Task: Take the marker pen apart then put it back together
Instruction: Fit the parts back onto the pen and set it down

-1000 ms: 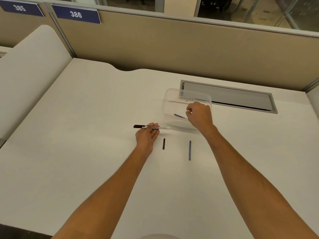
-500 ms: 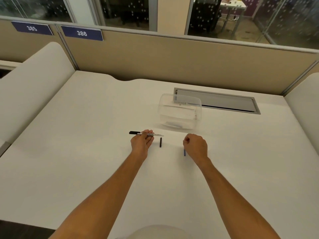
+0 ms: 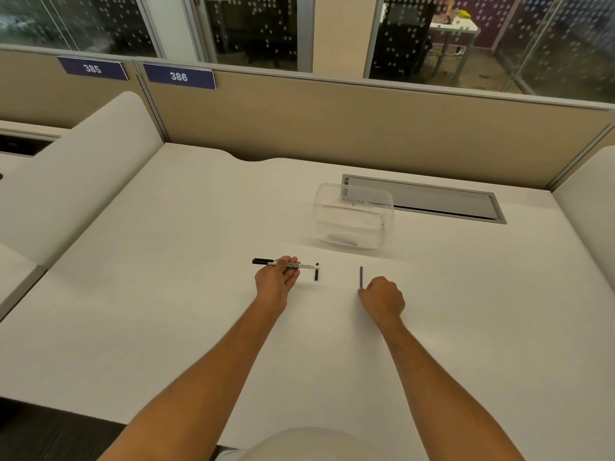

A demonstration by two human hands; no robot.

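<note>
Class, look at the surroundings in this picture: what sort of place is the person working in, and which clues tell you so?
Most likely an open-plan office. A white desk is fenced by a beige partition bearing numbered signs 385 and 386, with glass walls behind.

Partition plates (image 3: 92, 68) (image 3: 179, 76) read 385 and 386.

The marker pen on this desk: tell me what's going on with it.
A person has the marker pen in pieces at a white desk. The left hand holds the marker body level above the desk. The right hand is curled at the near end of a thin blue rod lying on the desk. A short black piece lies between the hands. A clear plastic container stands behind them.
</note>
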